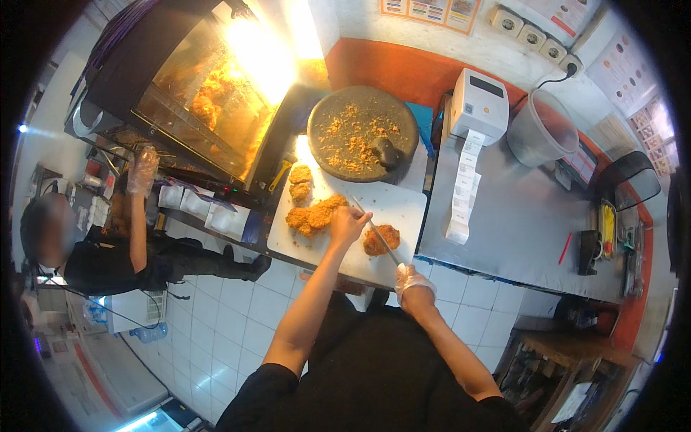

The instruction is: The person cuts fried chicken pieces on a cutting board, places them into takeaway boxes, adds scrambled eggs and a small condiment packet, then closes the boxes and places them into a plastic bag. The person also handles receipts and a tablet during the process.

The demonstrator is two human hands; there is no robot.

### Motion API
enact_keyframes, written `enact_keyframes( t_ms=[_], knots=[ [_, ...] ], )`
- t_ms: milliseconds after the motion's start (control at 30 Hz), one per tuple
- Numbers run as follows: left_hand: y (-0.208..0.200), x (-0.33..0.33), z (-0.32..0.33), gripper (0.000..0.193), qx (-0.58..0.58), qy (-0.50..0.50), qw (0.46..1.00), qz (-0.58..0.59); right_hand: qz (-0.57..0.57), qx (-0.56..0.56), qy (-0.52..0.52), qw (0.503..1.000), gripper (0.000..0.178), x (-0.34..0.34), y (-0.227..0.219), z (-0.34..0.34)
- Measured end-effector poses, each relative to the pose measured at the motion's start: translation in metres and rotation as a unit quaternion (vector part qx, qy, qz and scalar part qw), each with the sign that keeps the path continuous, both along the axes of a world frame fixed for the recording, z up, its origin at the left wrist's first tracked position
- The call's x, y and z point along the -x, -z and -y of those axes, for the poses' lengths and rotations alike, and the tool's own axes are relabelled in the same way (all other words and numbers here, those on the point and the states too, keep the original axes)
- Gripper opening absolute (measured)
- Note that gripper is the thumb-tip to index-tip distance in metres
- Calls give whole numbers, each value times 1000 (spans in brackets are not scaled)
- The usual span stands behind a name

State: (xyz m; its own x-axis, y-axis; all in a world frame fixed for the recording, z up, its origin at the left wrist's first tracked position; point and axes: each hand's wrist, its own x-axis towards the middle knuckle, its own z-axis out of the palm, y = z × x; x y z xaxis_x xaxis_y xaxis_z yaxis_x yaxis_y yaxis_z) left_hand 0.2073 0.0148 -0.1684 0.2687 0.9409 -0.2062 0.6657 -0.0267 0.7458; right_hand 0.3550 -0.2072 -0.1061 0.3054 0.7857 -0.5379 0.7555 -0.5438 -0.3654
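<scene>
A long knife [383,243] lies slantwise over a piece of fried chicken [373,247] on the white cutting board [392,203]. My right hand [415,286], in a clear plastic glove, is closed round its handle at the near end. Toward the tip, the fingers of my left hand [348,227] are pinched on the blade; no glove shows on this hand. More fried chicken [311,218] rests just left of that hand, with a smaller piece [300,183] behind it. How deep the blade sits in the chicken is hard to tell.
Behind the board stands a round stone mortar [338,162] with crumbs and a dark pestle [389,153]. A lit glass food cabinet [209,93] is at left, beside a co-worker [108,263] with a gloved hand. At right are a receipt printer [479,106] and a plastic bucket [541,129].
</scene>
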Motion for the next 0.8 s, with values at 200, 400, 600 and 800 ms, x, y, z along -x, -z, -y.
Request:
enact_keyframes(
  t_ms=[200,400,600,800],
  knots=[
    [7,-12,-10,30,18,-15,998,-50,4,3,8,1000,33,6,-4,-1],
    [-7,-27,-11,26,-5,-25,996,-84,-6,-23,43,999,36,8,61,2],
    [14,-25,-28,25,-14,-3,991,-133,8,-2,24,1000,37,14,59,-8],
    [7,-31,-34,30,14,14,988,-152,-2,43,44,998,35,21,42,-14]
  ],
)
